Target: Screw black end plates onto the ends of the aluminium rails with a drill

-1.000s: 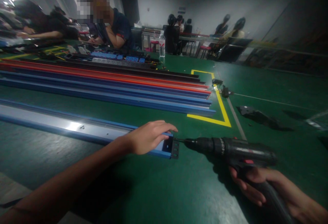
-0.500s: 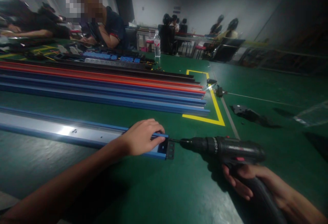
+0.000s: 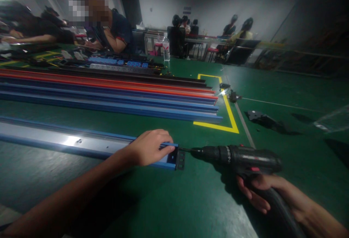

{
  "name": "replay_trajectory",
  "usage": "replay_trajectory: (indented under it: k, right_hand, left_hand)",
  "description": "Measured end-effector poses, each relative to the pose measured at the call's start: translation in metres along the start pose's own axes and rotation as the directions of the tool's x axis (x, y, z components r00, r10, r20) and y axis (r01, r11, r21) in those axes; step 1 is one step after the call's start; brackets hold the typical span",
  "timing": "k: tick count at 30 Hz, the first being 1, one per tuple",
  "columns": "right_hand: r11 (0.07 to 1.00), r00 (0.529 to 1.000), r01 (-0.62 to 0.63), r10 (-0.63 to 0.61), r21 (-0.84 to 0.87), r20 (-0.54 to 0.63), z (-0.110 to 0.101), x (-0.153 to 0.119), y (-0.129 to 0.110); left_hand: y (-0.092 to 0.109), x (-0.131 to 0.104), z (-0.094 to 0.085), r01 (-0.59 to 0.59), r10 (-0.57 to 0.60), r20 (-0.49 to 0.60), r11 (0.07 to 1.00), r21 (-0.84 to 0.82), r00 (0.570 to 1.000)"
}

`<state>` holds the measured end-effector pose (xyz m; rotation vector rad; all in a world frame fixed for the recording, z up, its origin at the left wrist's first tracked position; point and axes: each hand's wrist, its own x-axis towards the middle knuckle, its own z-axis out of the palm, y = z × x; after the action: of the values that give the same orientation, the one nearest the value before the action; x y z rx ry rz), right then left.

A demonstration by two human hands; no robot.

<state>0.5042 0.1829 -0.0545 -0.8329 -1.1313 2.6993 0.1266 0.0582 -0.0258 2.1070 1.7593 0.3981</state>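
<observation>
Green table (image 3: 169, 201); left hand (image 3: 148, 147) clamps blue rail (image 3: 68, 141), right hand (image 3: 261, 192) grips drill (image 3: 240, 156).

Since a second ago the left hand (image 3: 151, 146) has curled: fingers that lay stretched flat over the end of the blue rail (image 3: 81, 144) are now bent, their tips hooked over its far edge at 12 o'clock. The drill (image 3: 240, 156) in the right hand (image 3: 261, 190) has slid slightly toward 9 o'clock, its bit meeting the black end bracket (image 3: 180, 160).
</observation>
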Motion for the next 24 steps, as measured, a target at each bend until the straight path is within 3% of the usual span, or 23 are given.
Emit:
replay_trajectory:
  k: [19, 22, 24]
  right_hand:
    - [1.000, 1.000, 0.006, -0.007, -0.006, -0.028, 0.003, -0.002, -0.001]
    - [1.000, 0.999, -0.019, 0.019, -0.003, -0.040, 0.006, -0.002, -0.003]
    - [1.000, 0.999, -0.024, 0.024, -0.004, -0.046, 0.008, -0.002, -0.005]
  left_hand:
    - [-0.002, -0.001, 0.002, -0.051, 0.050, -0.040, 0.999, -0.018, 0.998]
    - [0.003, -0.004, -0.002, -0.148, 0.142, -0.089, 0.986, -0.075, 0.986]
    - [0.007, -0.006, -0.006, -0.255, 0.252, -0.049, 0.963, -0.082, 0.967]
